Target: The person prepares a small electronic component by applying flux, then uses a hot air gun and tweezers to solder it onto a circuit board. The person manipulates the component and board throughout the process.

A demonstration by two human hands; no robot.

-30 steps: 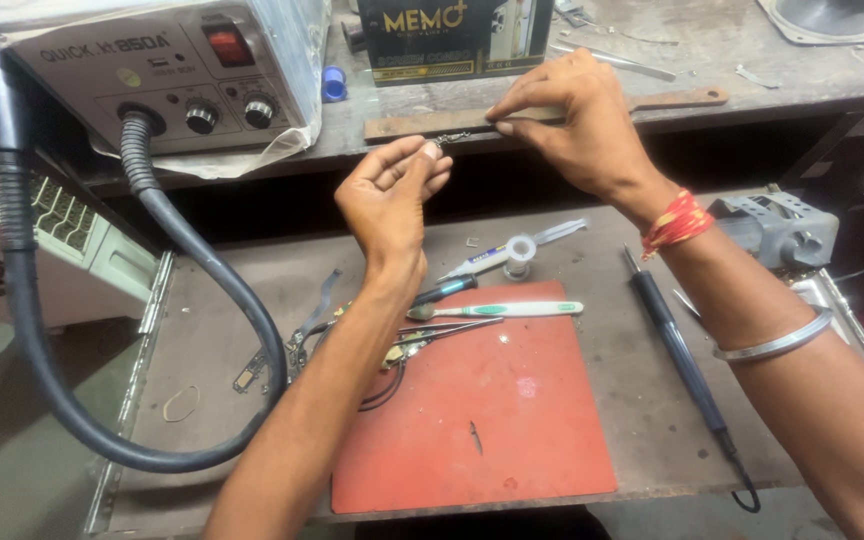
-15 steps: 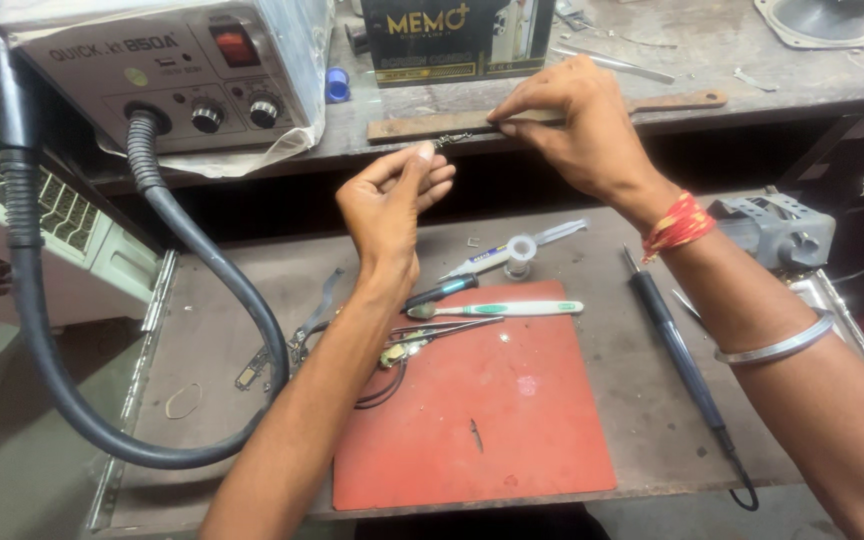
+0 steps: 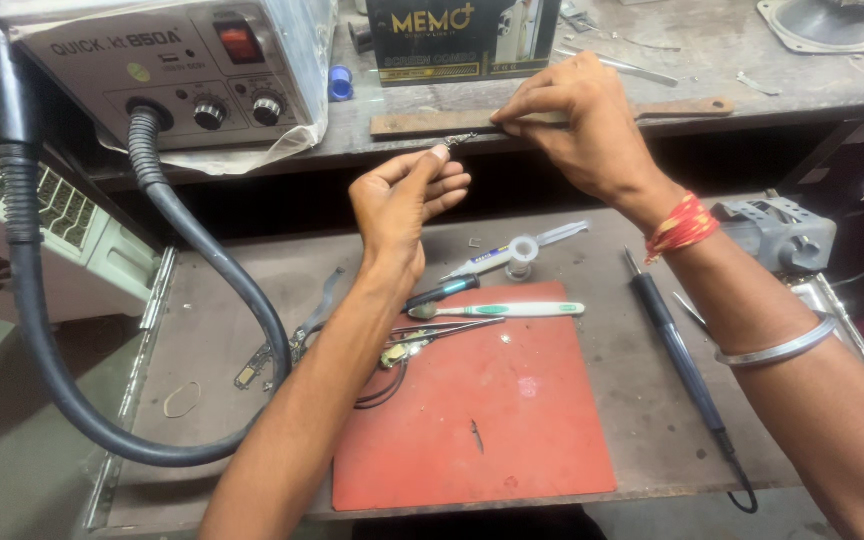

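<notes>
Two hands raised over workbench: thin metal tool pinched shut in right hand, tip steadied by left hand fingertips, pressed together. Judged light, stiff, slippery; best gripped mid-shaft.

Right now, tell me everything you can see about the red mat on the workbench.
The red mat is a flat rectangular sheet, rubbery or silicone by its look, lying on the lower bench with its near edge close to the bench front. Its surface is scuffed with pale spots and carries a small dark sliver near the middle. A white and green toothbrush and tweezers lie across its far edge. The left forearm passes over its left corner; whether it touches is unclear. Neither hand touches it.
</notes>
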